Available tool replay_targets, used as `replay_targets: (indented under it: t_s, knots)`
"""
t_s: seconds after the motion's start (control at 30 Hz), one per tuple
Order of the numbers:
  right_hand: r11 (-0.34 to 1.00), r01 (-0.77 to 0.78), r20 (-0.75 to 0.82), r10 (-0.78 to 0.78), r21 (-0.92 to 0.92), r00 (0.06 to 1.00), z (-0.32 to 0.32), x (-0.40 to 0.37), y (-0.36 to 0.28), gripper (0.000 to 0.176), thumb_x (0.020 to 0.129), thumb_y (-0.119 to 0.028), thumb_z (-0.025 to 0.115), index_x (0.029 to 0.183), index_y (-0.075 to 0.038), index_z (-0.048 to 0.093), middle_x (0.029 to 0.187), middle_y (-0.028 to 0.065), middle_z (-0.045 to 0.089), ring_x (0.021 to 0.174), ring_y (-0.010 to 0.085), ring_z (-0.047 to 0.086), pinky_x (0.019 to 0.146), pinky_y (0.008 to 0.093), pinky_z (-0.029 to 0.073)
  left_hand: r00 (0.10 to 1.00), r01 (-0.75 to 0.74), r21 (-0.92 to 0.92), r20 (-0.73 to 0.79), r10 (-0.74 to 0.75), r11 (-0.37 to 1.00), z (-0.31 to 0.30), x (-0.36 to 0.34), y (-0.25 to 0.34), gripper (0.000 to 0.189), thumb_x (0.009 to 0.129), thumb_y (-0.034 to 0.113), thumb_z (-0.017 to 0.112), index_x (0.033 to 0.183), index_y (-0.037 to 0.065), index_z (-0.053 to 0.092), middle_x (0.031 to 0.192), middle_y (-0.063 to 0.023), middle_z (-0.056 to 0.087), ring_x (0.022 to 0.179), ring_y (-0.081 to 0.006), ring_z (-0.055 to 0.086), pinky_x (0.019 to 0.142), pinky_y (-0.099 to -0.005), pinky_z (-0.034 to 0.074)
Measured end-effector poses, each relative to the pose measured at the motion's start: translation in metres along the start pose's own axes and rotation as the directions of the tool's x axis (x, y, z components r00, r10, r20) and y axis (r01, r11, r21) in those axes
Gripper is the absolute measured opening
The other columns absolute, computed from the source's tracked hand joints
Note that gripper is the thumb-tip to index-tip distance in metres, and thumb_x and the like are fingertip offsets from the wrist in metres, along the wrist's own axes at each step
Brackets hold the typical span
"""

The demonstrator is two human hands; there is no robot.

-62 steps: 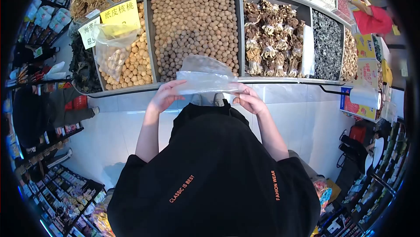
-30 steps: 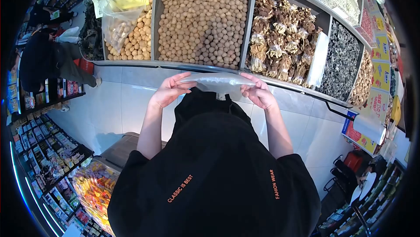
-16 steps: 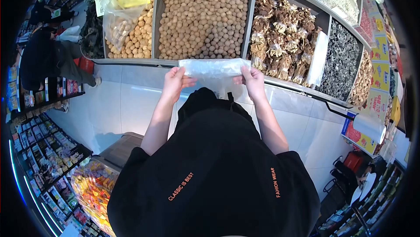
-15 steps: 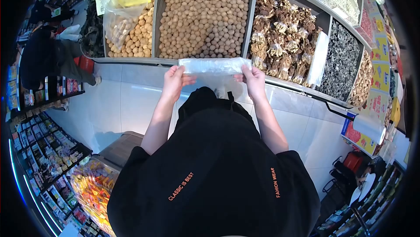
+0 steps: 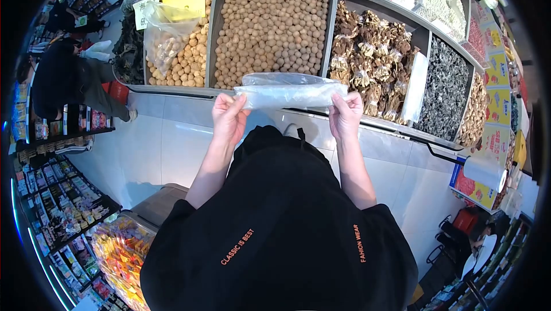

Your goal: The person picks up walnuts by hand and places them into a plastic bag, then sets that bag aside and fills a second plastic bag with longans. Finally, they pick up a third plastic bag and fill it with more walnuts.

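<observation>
Both hands gripped a clear, thin plastic bag [image 5: 290, 94]: left hand [image 5: 229, 117] pinching its left end, right hand [image 5: 346, 116] its right, stretched near the bin of round brown nuts [image 5: 270, 26].

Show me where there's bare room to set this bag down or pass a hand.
Bins are heaped: walnuts, round nuts, dried mushrooms, black fungus. Only the narrow metal ledge along their front is bare. Beside the plastic bag, a hand should pass freely over white tiles left of the left hand or right of the right hand, before the bag roll.
</observation>
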State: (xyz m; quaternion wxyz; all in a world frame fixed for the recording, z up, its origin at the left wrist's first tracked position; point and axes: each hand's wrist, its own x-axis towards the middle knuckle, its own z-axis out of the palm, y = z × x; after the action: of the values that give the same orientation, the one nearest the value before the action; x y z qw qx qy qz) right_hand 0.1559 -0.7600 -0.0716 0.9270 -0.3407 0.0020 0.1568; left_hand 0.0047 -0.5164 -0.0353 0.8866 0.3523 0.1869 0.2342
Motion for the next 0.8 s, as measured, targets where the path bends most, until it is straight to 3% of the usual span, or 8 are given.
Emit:
replay_targets:
  t_s: [0.1,0.17,0.27,0.4,0.5,0.67,0.73,0.8]
  knots:
    - [0.999,-0.041,-0.025,0.041,-0.017,0.999,0.028,0.001,-0.015,0.034,0.086,0.012,0.064,0.112,-0.007,0.055,0.087,0.0065,0.065,0.072,0.0116,0.065,0.060,0.0220,0.056,0.991,0.118,-0.004,-0.066,-0.118,0.993,0.016,0.000,0.016,0.018,0.089,0.001,0.067,0.105,0.007,0.059,0.111,-0.0130,0.066,0.104,-0.0241,0.065,0.085,-0.0408,0.056]
    - [0.992,-0.120,0.072,0.122,-0.031,0.990,0.017,0.005,-0.013,0.049,0.085,0.013,0.063,0.129,-0.003,0.050,0.104,0.0087,0.066,0.086,0.0142,0.068,0.069,0.0249,0.058,0.935,0.351,-0.026,0.071,-0.349,0.936,0.016,0.003,0.029,0.045,0.089,0.001,0.066,0.130,0.007,0.050,0.123,-0.0164,0.060,0.111,-0.0286,0.062,0.088,-0.0455,0.054]
    - [0.967,-0.228,0.101,0.240,-0.110,0.966,0.019,0.006,-0.005,0.051,0.086,0.013,0.063,0.133,-0.001,0.049,0.109,0.0096,0.066,0.092,0.0146,0.068,0.075,0.0262,0.058,0.837,0.494,0.069,0.233,-0.496,0.867,-0.001,0.006,0.040,0.051,0.089,0.006,0.067,0.136,0.005,0.047,0.128,-0.0156,0.057,0.115,-0.0285,0.059,0.091,-0.0463,0.053]
    - [0.946,-0.273,0.124,0.296,-0.177,0.947,0.020,0.011,0.012,0.035,0.088,0.009,0.064,0.121,0.001,0.057,0.104,0.0084,0.068,0.093,0.0127,0.067,0.078,0.0259,0.057,0.867,0.469,0.312,0.016,-0.498,0.826,-0.007,0.012,0.044,0.036,0.095,0.014,0.063,0.128,0.003,0.052,0.114,-0.0099,0.065,0.099,-0.0229,0.066,0.077,-0.0404,0.059]
    - [0.899,-0.317,0.125,0.367,-0.302,0.922,0.016,0.023,0.020,0.021,0.091,0.005,0.062,0.110,-0.002,0.059,0.095,0.0048,0.068,0.084,0.0102,0.066,0.074,0.0274,0.058,0.919,0.389,0.245,-0.039,-0.392,0.888,-0.017,0.017,0.041,0.030,0.098,0.018,0.060,0.123,0.002,0.055,0.109,-0.0091,0.067,0.090,-0.0199,0.068,0.068,-0.0359,0.060]
    - [0.838,-0.308,0.055,0.370,-0.450,0.927,0.021,0.034,0.042,0.012,0.094,0.002,0.058,0.103,-0.004,0.058,0.085,0.0006,0.064,0.075,0.0070,0.061,0.072,0.0296,0.060,0.971,0.199,0.442,0.033,-0.238,0.875,-0.044,0.035,0.042,0.030,0.100,0.014,0.056,0.126,0.000,0.054,0.111,-0.0104,0.066,0.090,-0.0185,0.067,0.068,-0.0346,0.060]
    - [0.877,-0.300,0.090,0.357,-0.375,0.930,0.030,0.039,0.051,0.014,0.094,0.002,0.059,0.106,-0.005,0.058,0.092,0.0037,0.066,0.082,0.0114,0.065,0.076,0.0298,0.059,0.975,0.137,0.481,0.088,-0.204,0.866,-0.053,0.044,0.048,0.030,0.100,0.012,0.055,0.128,-0.001,0.053,0.111,-0.0109,0.066,0.090,-0.0183,0.067,0.068,-0.0345,0.060]
    - [0.953,-0.304,0.047,0.304,-0.008,0.952,0.061,0.039,0.059,0.017,0.095,-0.001,0.059,0.111,-0.007,0.057,0.107,0.0083,0.066,0.095,0.0183,0.067,0.082,0.0314,0.058,0.980,0.138,0.397,0.080,-0.184,0.907,-0.056,0.055,0.059,0.032,0.101,0.007,0.052,0.132,-0.001,0.051,0.114,-0.0124,0.065,0.093,-0.0190,0.067,0.069,-0.0341,0.060]
